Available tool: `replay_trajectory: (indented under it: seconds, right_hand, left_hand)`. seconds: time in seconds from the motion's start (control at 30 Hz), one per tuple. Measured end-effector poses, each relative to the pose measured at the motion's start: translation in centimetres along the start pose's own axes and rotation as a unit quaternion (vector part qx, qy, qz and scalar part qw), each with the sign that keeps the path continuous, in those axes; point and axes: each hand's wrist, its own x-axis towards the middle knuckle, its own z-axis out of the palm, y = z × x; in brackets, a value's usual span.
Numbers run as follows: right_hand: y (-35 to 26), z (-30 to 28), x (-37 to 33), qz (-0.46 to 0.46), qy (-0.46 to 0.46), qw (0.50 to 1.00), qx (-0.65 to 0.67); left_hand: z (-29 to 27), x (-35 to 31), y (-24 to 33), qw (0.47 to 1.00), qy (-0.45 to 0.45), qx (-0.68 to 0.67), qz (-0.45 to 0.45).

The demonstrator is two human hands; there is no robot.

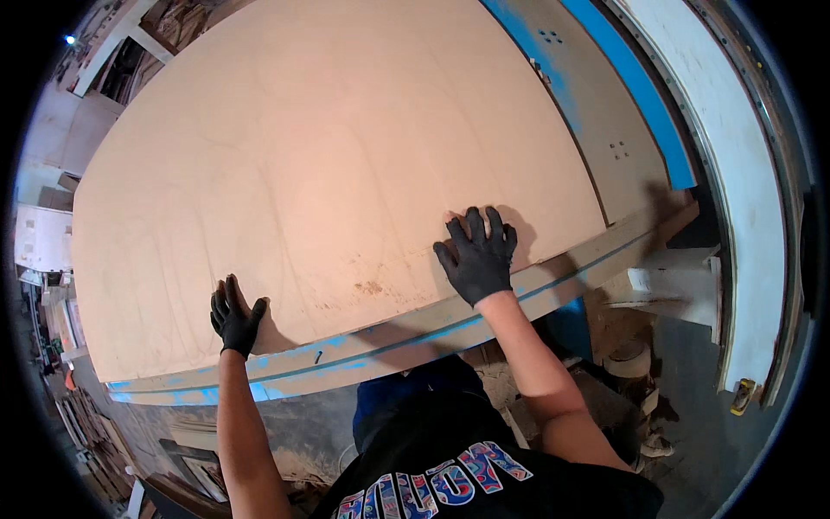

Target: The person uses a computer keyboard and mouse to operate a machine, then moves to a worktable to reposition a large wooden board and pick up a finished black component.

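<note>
A large flat tan board (285, 173), like a sheet of wood panel, covers most of the table in front of me. My left hand (235, 318), in a dark work glove, rests at its near edge on the left, fingers stretched forward and fairly close together. Farther right, my right hand (478, 258), gloved alike, lies on the board just in from the near edge with fingers spread; a bare fingertip shows through the glove. Neither hand holds anything. Between them, a patch of brownish dust (369, 287) marks the surface.
Under the board is a worktable with a blue-stained edge (406, 339). A blue strip (640, 82) and pale metal rail (735, 147) run along the right, with a small yellow object (742, 396) at the rail's near end. Stacked wood offcuts (97, 437) lie at lower left.
</note>
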Motion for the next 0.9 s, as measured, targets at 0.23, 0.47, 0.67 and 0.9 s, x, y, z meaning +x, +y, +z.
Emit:
replay_trajectory:
  seconds: [0.23, 0.47, 0.67, 0.9]
  right_hand:
    - [-1.2, 2.5, 6.8, 0.044, -0.015, 0.999, 0.009]
    - [-1.9, 2.3, 7.3, 0.061, -0.043, 0.997, 0.006]
    - [-1.4, 2.0, 7.5, 0.066, -0.061, 0.996, 0.004]
    - [0.2, 1.5, 5.9, 0.028, -0.063, 0.997, 0.043]
  left_hand:
    - [-0.3, 0.1, 0.5, 1.0, -0.015, -0.013, -0.01]
    - [-0.5, -0.1, 0.2, 0.999, -0.024, -0.016, -0.018]
    - [-0.2, -0.3, 0.4, 1.0, -0.021, -0.014, -0.016]
    - [0.3, 0.0, -0.1, 1.0, -0.016, -0.014, -0.01]
